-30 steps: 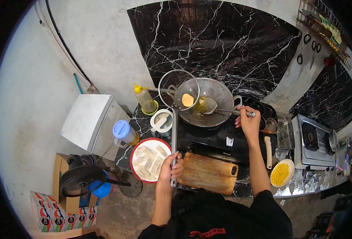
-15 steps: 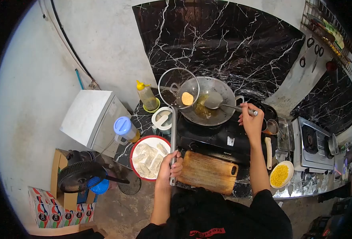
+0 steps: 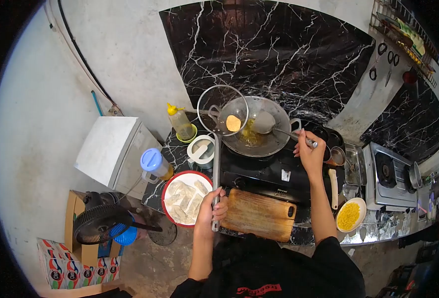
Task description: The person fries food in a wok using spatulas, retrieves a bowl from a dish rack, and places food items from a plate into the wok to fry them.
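My left hand (image 3: 212, 208) is wrapped round the long metal handle of a wire strainer (image 3: 217, 161), whose round basket sits over the left side of the wok (image 3: 277, 141). One round golden piece of food (image 3: 233, 123) lies in the basket. In my right hand (image 3: 309, 148) is the handle end of a metal spatula (image 3: 264, 122), its broad blade inside the wok. Some yellowish oil (image 3: 251, 138) pools at the wok's bottom. Below my left hand's strainer handle, to the left, a red-rimmed plate (image 3: 165, 206) holds several flour-coated pieces.
A wooden cutting board (image 3: 259, 213) lies in front of the black stove (image 3: 252, 174). Left of the wok stand a squeeze bottle (image 3: 181, 121), a white-lidded container (image 3: 201, 150) and a blue-lidded pitcher (image 3: 153, 161). A bowl of yellow bits (image 3: 349, 216) sits at right.
The spatula blade has shifted slightly up in the wok, and my right hand has moved a little left. The strainer and the golden piece have stayed nearly in place.
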### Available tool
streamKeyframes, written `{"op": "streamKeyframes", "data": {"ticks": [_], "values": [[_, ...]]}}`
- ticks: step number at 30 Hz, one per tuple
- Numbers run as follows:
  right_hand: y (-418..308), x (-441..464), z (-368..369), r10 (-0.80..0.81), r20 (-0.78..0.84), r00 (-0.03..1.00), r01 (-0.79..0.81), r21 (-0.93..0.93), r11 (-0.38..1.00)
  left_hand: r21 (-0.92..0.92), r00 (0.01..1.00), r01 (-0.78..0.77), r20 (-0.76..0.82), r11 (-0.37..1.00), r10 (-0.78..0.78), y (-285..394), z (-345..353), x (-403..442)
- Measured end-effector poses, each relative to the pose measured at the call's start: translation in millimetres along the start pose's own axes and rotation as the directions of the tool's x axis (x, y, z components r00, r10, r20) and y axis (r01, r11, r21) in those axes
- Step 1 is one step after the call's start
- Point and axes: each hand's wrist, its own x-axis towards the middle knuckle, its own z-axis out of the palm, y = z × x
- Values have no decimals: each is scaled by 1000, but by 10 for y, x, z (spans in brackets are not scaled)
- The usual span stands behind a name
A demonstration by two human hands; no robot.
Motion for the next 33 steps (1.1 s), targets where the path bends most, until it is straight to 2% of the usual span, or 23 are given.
{"op": "streamKeyframes", "data": {"ticks": [7,11,16,20,22,26,28,32,33], "values": [[-35,-31,-75,-48,29,998,50,-94,994,-30,1000,1,21,1000,-1,-32,-29,-2],[31,-29,-73,-66,65,996,71,-72,995,-20,1000,0,14,1000,0,-22,-18,13],[-7,-58,-99,14,52,999,-15,19,1000,-32,1000,-10,29,999,11,-43,-6,-11],[-46,-83,-149,-27,47,999,30,-48,998,-86,998,16,65,996,-10,-41,7,-20],[-46,-87,-179,-7,48,999,11,-74,997,-208,993,72,110,975,-50,-38,6,-14],[-73,-101,-223,13,-6,1000,-13,-8,1000,-226,980,110,188,968,-68,-39,-36,76],[-63,-98,-250,2,-19,1000,-2,-2,1000,-335,966,195,227,922,-122,-34,-26,113],[-53,-118,-268,-28,-24,999,29,29,999,-336,954,231,263,913,-145,-84,-28,152],[-31,-127,-279,-22,-27,999,23,26,999,-392,929,273,345,878,-135,-100,-35,149]]}}
